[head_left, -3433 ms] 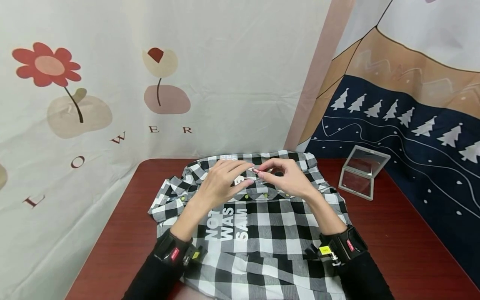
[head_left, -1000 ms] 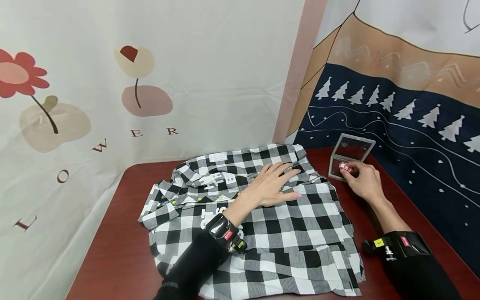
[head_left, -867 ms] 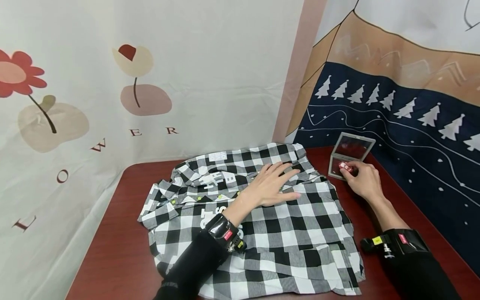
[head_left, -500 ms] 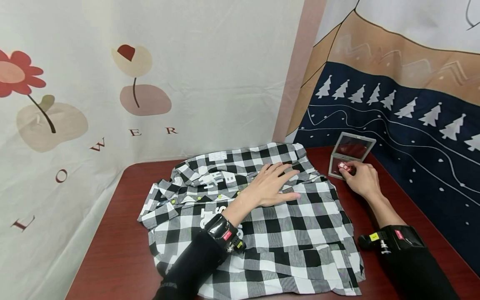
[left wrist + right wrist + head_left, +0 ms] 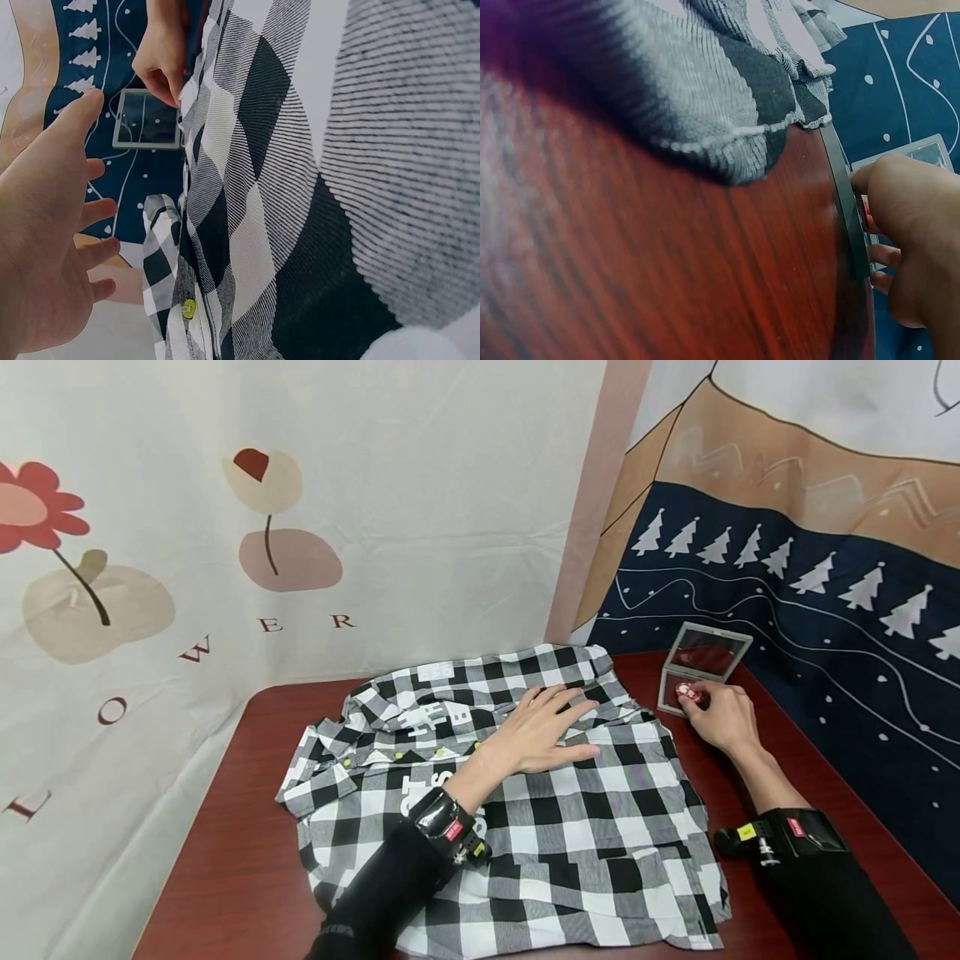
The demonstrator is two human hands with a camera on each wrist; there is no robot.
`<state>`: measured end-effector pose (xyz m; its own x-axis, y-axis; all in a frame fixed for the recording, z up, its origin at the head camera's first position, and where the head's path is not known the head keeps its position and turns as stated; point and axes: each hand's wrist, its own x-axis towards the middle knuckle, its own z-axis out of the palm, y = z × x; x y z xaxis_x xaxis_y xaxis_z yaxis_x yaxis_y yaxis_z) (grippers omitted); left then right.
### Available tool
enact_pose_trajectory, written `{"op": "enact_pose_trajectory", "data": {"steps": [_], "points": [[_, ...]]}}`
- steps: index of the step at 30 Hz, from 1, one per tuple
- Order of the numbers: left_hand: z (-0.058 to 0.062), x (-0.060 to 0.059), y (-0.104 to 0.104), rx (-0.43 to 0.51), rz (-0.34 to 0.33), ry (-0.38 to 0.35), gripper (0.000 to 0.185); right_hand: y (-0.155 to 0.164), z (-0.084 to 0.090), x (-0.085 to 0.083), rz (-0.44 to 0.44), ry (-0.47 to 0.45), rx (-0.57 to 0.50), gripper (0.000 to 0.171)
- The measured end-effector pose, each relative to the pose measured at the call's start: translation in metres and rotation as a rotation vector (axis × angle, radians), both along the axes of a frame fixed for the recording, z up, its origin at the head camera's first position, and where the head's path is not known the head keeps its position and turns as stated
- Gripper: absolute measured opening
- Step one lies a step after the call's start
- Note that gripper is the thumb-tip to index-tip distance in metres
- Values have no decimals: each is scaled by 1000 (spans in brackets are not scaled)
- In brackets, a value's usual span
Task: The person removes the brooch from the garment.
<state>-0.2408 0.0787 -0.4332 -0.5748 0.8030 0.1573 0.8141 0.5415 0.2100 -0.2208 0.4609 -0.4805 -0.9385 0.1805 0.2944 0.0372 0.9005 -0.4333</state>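
Note:
A black-and-white checked shirt (image 5: 525, 810) lies spread on the dark red table (image 5: 247, 827). My left hand (image 5: 572, 717) rests flat on its upper part with the fingers straight, also seen in the left wrist view (image 5: 56, 225). My right hand (image 5: 693, 700) is off the shirt's right edge and pinches a small red-and-white object (image 5: 688, 692) at the base of a small open hinged case (image 5: 705, 660). In the right wrist view the right hand's fingers (image 5: 907, 225) curl at the case's edge (image 5: 851, 217), with a bit of red showing (image 5: 867, 215).
The shirt has yellow-green buttons (image 5: 399, 755) and white lettering near the collar. Printed cloth backdrops hang close behind the table: a flower pattern (image 5: 262, 527) on the left, a navy one with trees (image 5: 787, 585) on the right. Bare table shows at left and right.
Earlier both hands worked at the shirt's collar. The right hand has since carried the small red object to the open case and the left hand has settled flat; over the last second nothing visibly moved.

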Motion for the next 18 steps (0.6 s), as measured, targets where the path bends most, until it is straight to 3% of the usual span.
{"op": "enact_pose_trajectory", "data": {"steps": [9, 13, 18], "points": [[-3, -2, -10, -10, 19, -13, 77, -12, 3, -2, 75, 134, 16, 36], [-1, -5, -25, -2, 50, -30, 78, -34, 10, -5, 144, 205, 9, 42], [-1, -9, -52, 36, 97, -56, 79, -71, 21, -10, 240, 207, 10, 51]]}}
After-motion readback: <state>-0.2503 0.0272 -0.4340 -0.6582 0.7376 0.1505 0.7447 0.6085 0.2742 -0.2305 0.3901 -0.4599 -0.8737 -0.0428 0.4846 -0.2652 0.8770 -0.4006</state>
